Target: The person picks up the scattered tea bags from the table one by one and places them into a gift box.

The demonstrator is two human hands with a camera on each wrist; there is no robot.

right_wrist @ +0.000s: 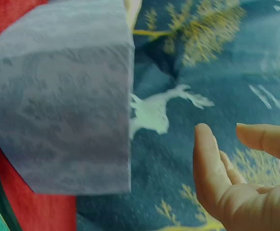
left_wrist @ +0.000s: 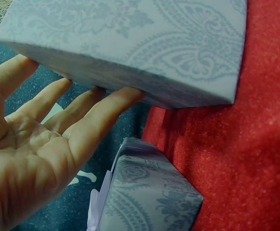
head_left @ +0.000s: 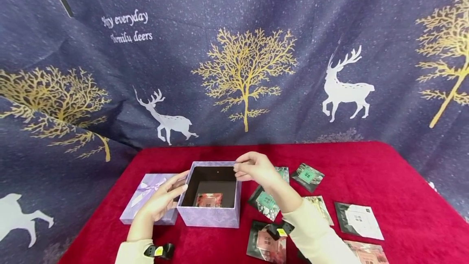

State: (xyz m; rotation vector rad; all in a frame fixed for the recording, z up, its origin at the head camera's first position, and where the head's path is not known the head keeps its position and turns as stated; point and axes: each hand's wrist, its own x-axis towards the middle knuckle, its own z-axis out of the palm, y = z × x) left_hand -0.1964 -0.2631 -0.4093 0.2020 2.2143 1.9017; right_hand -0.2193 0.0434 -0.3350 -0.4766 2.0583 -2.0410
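Observation:
A lavender patterned gift box (head_left: 209, 217) stands without its lid on the red cloth, its dark inside facing up. On its floor lies a red-and-black packet (head_left: 209, 200). My left hand (head_left: 161, 199) is at the box's left side. In the left wrist view, that hand's (left_wrist: 48, 130) fingertips rest on the box wall (left_wrist: 130, 38), fingers stretched out. Over the back right corner is my right hand (head_left: 256, 168), fingers loosely bent. The right wrist view shows this hand (right_wrist: 248, 187) apart from the box (right_wrist: 72, 110), with nothing between thumb and fingers.
Left of the box lies its lavender lid (head_left: 135, 207) with a ribbon bow. Several packets are spread on the right, among them a green one (head_left: 307, 176), a white-and-black one (head_left: 359, 219) and a pink one (head_left: 269, 243). A dark curtain (head_left: 242, 19) hangs behind.

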